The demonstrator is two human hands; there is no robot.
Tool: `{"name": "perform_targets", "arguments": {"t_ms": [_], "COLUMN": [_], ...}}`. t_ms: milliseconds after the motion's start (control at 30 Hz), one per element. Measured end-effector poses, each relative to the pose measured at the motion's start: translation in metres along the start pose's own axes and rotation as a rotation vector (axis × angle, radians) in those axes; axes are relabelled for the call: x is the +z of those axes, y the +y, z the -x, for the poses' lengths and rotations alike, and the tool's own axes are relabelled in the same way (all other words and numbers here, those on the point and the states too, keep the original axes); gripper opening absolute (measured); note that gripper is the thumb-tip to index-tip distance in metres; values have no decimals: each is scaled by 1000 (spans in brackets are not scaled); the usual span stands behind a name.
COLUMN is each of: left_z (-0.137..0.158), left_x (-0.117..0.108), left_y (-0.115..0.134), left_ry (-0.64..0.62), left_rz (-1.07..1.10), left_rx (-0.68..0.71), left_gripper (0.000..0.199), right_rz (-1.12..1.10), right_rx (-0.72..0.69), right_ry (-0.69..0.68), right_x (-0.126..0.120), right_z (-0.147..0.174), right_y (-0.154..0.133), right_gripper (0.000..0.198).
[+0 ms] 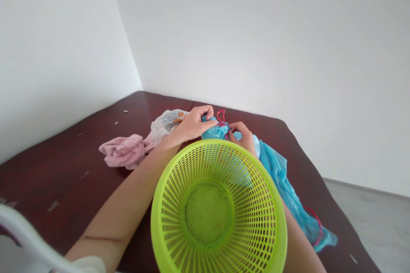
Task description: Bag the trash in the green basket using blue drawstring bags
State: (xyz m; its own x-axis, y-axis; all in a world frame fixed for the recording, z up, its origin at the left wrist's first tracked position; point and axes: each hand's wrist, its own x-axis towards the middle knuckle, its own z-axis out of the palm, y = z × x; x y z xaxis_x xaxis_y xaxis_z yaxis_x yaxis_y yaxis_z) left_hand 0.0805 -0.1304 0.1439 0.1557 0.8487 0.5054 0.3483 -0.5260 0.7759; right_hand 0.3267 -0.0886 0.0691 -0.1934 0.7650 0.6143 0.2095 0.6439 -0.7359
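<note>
Beyond the rim of a lime-green slotted basket (208, 213), my left hand (197, 123) pinches the bunched part of a thin blue plastic bag (209, 133). A red drawstring (221, 115) loops up from the bag between my two hands. My right hand (245, 136) is closed on the same bunched blue plastic, its fingertips close to the string. More blue plastic (277, 170) trails from beside my right hand toward the lower right, with a red string near its end. The basket covers part of both forearms.
Left of my left hand lie a whitish see-through plastic bag (165, 126) with an orange print and a crumpled pink cloth (126, 151). Small scraps dot the dark red-brown table (80, 175). A white curved object (28, 239) fills the lower left corner. White walls stand behind.
</note>
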Motion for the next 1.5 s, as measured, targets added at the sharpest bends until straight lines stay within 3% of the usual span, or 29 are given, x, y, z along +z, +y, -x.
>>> {"name": "perform_targets", "arguments": {"t_ms": [100, 167, 300, 433, 567, 667, 767, 867, 933, 1000, 1133, 1233, 1300, 1367, 1500], "left_z": [-1, 0, 1, 2, -4, -10, -14, -14, -13, -9, -1, 2, 1, 1, -1], "left_x": [-9, -13, -18, -30, -50, -60, -63, -64, -61, -53, -26, -10, -6, -8, -16], "left_y": [-2, -3, -1, -3, -18, -27, -31, -31, -27, -19, 3, 10, 9, 6, 3], "left_ry": [29, 42, 91, 128, 230, 355, 475, 629, 697, 635, 180, -159, -296, -335, -253], "left_rz": [-316, -419, -556, -626, -376, 70, 505, 613, 522, 320, -100, -253, -290, -309, -282], "left_rx": [3, -42, -149, -277, -398, -448, -472, -379, -256, -112, 107, 147, 92, 43, 39], "left_gripper": [37, 45, 54, 45, 30, 12, 14, 17, 17, 18, 27, 27, 23, 26, 31], "right_rz": [36, 68, 137, 148, 170, 174, 51, -195, -294, -287, -266, -315, -295, -227, -150], "right_rx": [-86, -114, -135, -115, -91, -3, 75, 166, 184, 151, 120, 152, 166, 149, 122], "right_ry": [227, 298, 321, 321, 364, 465, 574, 603, 558, 462, 142, -84, -146, -122, 4], "right_x": [-9, -17, -25, -27, -31, -35, -38, -41, -42, -39, -29, -27, -29, -32, -34], "right_z": [-3, -5, -4, -4, -5, -6, -8, -11, -11, -10, -5, -4, -6, -9, -12], "right_y": [-5, -10, -14, -13, -14, -15, -10, -6, -8, -14, -35, -46, -48, -47, -39], "right_gripper": [8, 8, 12, 15, 19, 24, 29, 31, 26, 18, 9, 11, 16, 18, 19]}}
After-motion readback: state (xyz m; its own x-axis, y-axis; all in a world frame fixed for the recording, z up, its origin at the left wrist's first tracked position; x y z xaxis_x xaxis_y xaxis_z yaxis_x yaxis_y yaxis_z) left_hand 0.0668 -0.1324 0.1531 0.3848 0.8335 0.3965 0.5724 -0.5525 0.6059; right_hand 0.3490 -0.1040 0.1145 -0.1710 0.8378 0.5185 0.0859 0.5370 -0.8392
